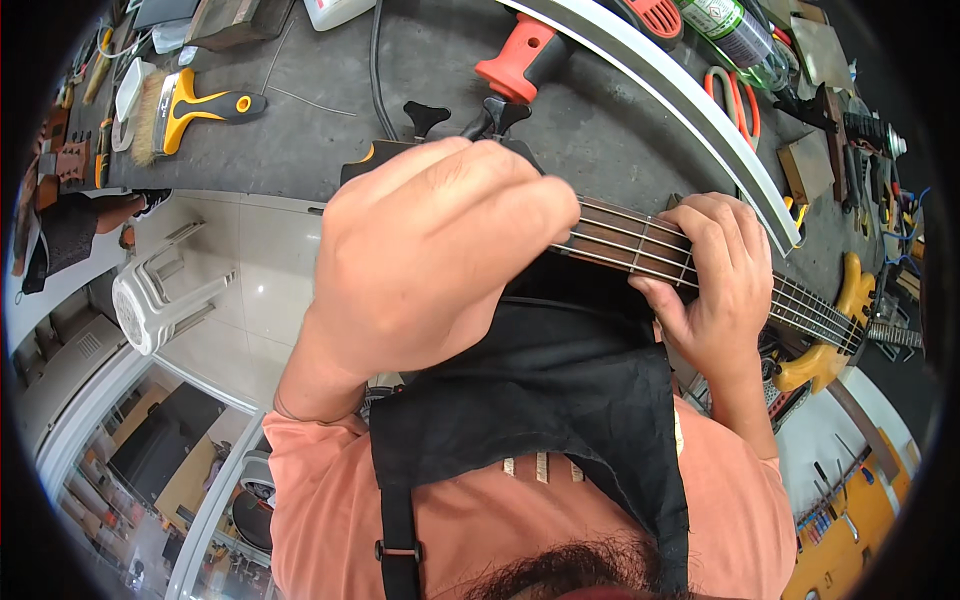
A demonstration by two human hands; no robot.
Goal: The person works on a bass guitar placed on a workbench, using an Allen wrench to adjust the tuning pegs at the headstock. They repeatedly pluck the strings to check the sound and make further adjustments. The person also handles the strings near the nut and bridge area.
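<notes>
A bass guitar lies across in front of me. Its dark fretted neck (640, 238) carries long metal strings, and its yellow-brown body (855, 290) is far to the right. Black tuning pegs (427, 117) stick out past the headstock at the left. My left hand (430, 250) is closed over the neck's headstock end, its fingers curled tightly. Whatever is inside those fingers is hidden by the back of the hand. Farther along, my right hand (722, 270) grips the neck, fingertips over the far edge and thumb at the near edge.
Behind the neck stretches a dark workbench (320, 75). It holds a wide paintbrush (190, 110), a red-and-black tool handle (522, 60), a green can (735, 40) and red-handled pliers (735, 100). A curved white strip (690, 95) crosses it. A white stool (150, 300) stands left.
</notes>
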